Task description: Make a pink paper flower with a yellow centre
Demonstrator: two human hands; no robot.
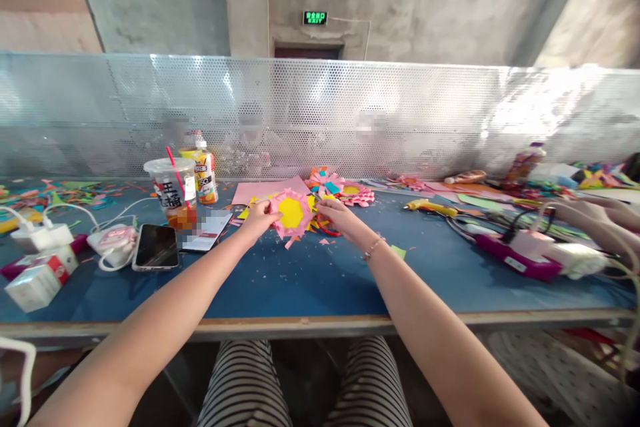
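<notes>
A pink paper flower with a yellow centre (291,213) is above the blue table (300,287). My left hand (260,216) is closed on its left edge, fingers pinching the pink paper. On the flower's right side, my right hand (334,211) has its fingers together around something small; red scissor-like handles (334,233) show just under it, partly hidden. Behind my hands lie more paper flowers (326,181) in pink, orange and blue, and a pink sheet (270,189). Small yellow and pink scraps are scattered around.
To the left stand a plastic cup (173,190), a bottle (205,173) and a phone (157,247). A yellow-handled tool (431,207) and purple power strip (517,259) lie right. Another person's hands (595,220) are at far right. A perforated metal screen (310,113) runs behind.
</notes>
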